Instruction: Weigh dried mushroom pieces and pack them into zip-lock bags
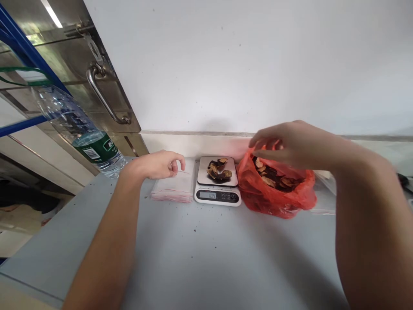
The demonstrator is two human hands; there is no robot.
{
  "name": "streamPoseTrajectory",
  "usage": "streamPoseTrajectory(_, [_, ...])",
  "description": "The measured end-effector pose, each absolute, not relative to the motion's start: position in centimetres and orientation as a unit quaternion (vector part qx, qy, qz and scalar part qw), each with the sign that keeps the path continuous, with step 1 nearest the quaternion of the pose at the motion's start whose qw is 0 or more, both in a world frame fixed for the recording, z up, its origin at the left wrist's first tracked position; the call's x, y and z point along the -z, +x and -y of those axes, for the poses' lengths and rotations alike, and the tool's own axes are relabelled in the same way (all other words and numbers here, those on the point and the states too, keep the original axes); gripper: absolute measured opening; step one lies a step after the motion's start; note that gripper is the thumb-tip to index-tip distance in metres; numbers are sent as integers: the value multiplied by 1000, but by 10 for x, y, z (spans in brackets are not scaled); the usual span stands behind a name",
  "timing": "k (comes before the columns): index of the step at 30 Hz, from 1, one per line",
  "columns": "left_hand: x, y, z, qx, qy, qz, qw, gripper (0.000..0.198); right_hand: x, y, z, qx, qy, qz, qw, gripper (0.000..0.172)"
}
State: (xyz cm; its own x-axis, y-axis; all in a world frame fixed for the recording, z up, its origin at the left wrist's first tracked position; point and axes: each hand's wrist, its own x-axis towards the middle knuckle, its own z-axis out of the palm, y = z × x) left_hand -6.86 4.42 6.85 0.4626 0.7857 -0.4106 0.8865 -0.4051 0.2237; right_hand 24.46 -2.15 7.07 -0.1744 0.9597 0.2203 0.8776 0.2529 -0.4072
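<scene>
A white digital kitchen scale (217, 196) stands on the table with dark, curled dried slices (220, 175) on its plate. Its display seems to read 10.4. To its left lies a stack of clear zip bags (172, 189) with red seal lines. My left hand (163, 164) is over that stack, fingers loosely bent and apart, with nothing visible in them. Right of the scale, a red plastic bag (274, 202) sits with its mouth wide, holding more brown dried slices (277, 178). My right hand (287, 142) is at the bag's back rim, thumb and fingers apart; its fingertips are partly hidden.
A large water bottle (93, 142) with a green label and handle stands at the left. Behind the table rises a white wall (245, 64). More clear bags (324, 193) lie beyond the red bag. Small dark crumbs dot the grey tabletop (200, 267). A metal door handle (103, 97) is at the upper left.
</scene>
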Motion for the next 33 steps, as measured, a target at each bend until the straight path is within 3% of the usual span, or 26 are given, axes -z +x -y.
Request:
streamPoseTrajectory(7, [-77,-63,-35,-104,866,-448,196,27,-66,164,17,-226,-470,819,238,33])
streamPoseTrajectory(12, [-82,-53,-24,-241,852,-429,180,15,-54,147,11,-257,-472,807,246,18])
streamPoseTrajectory(18, [-77,-43,-23,-347,835,-412,111,5,-53,141,10,-244,-539,750,294,35])
streamPoseTrajectory(20, [-76,-43,-23,-370,840,-386,92,4,-51,140,8,-214,-580,719,318,26])
streamPoseTrajectory(22, [-75,-45,-24,-341,866,-348,111,26,-48,140,6,-210,-580,701,358,20])
streamPoseTrajectory(25, [-72,-48,-27,-215,907,-316,177,92,-45,142,3,-233,-525,706,414,23])
streamPoseTrajectory(27, [-69,-48,-29,-157,914,-313,205,114,-44,143,2,-233,-499,710,439,12])
streamPoseTrajectory(29, [-66,-47,-30,-143,910,-322,219,111,-45,144,3,-234,-493,712,442,6])
streamPoseTrajectory(33, [-67,-49,-34,-131,895,-375,204,85,-52,148,5,-291,-513,707,390,25])
